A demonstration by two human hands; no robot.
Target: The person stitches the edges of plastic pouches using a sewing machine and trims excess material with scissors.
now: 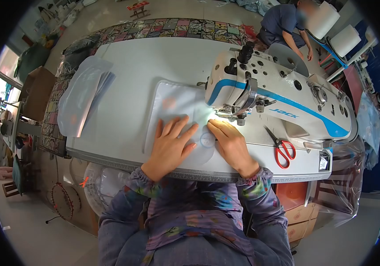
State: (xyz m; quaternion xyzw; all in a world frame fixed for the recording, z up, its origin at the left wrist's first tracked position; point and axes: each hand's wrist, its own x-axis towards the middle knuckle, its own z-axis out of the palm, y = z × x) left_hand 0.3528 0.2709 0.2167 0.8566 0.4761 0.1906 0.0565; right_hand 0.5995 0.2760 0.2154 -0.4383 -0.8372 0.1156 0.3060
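A pale, translucent sheet piece (160,119) with a faint orange mark lies on the white sewing table, its right edge by the needle area of the sewing machine (270,95). My left hand (170,148) rests flat on this piece with its fingers spread. Close below the lit presser foot (226,117), my right hand (232,146) lies palm down, fingers stretched out together over the piece's right side. A round blue print (207,139) shows between the two hands. Red-handled scissors (284,150) lie to the right of my right hand, blades pointing toward the machine.
A stack of similar translucent pieces (81,95) sits at the table's left. The ruler-marked front edge (199,174) runs before my body. Thread cones (344,40) stand at the back right. Another person (283,24) crouches beyond the machine. A patterned cloth (168,27) borders the table's far side.
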